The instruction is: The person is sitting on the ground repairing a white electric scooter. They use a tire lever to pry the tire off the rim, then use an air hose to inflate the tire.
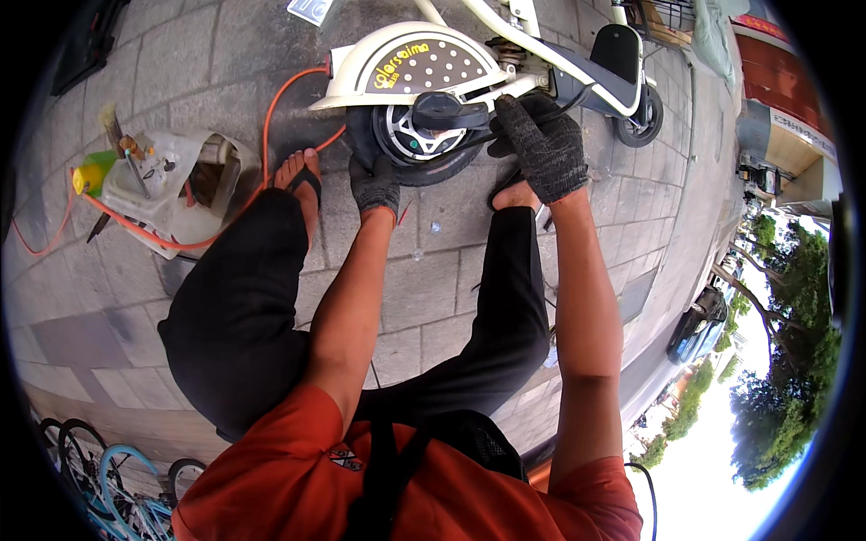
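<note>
The ground is surfaced with grey rectangular stone paving slabs. On it are borne a cream-white scooter with a dotted side panel, an open-sided off-white plastic container and black thong sandals, worn on two feet. A thin orange hose is partly laid across the slabs, and small pale scraps are scattered.

Scooter: cream frame, seen side-on on grey paving, rear end at left, front wheel at right. Rear cover: rounded, cream, dotted panel, yellow lettering. Rear wheel: below cover; black tyre around silver-and-black hub; black rounded part overlapping hub's upper area
</note>
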